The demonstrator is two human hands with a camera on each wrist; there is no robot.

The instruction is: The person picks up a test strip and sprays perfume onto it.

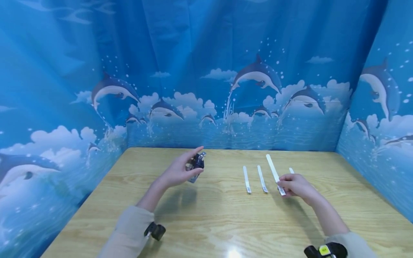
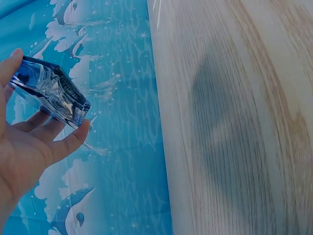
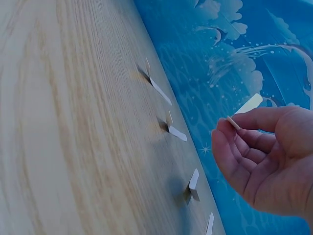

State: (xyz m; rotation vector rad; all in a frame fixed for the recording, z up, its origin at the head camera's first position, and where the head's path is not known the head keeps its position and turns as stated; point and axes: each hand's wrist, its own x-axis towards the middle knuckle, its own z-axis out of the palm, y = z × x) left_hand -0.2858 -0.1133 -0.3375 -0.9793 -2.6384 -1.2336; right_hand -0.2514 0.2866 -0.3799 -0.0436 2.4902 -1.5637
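My left hand holds a small faceted glass perfume bottle above the table. In the left wrist view the clear and dark blue bottle lies tilted between thumb and fingers. On the other side, my right hand pinches a white paper strip near its lower end, raised off the table. The right wrist view shows thumb and forefinger gripping that strip. Nearby on the table lie more white strips, among them a left one and a middle one; another is partly hidden behind my right hand.
The wooden table reaches back to a blue dolphin-print curtain, which also hangs along both sides. In the right wrist view, several bent strips stand in a row near the table's edge.
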